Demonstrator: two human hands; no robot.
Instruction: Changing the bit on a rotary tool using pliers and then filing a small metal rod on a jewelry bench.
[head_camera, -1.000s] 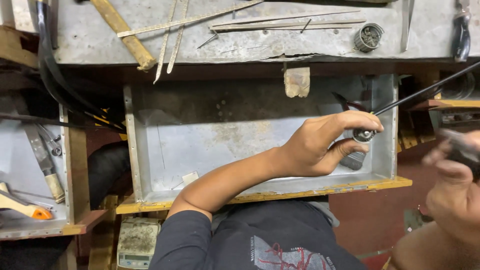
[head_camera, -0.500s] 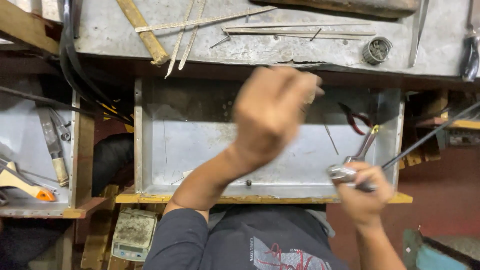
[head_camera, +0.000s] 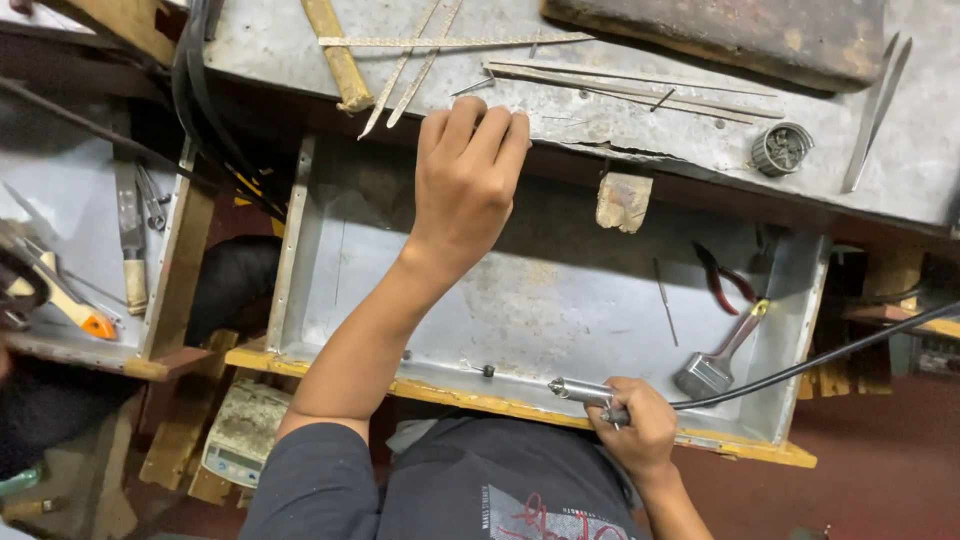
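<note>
Right hand (head_camera: 640, 430) grips a slim metal handpiece (head_camera: 580, 390); left hand (head_camera: 468, 170), fingers curled, touches the scuffed bench (head_camera: 640, 110)

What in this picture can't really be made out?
- Head view: whatever the left hand pinches at the bench edge is hidden by its fingers.
- The handpiece tip is too small to tell; the right hand covers its rear.
- The dark slab is cut off by the top edge.
</note>
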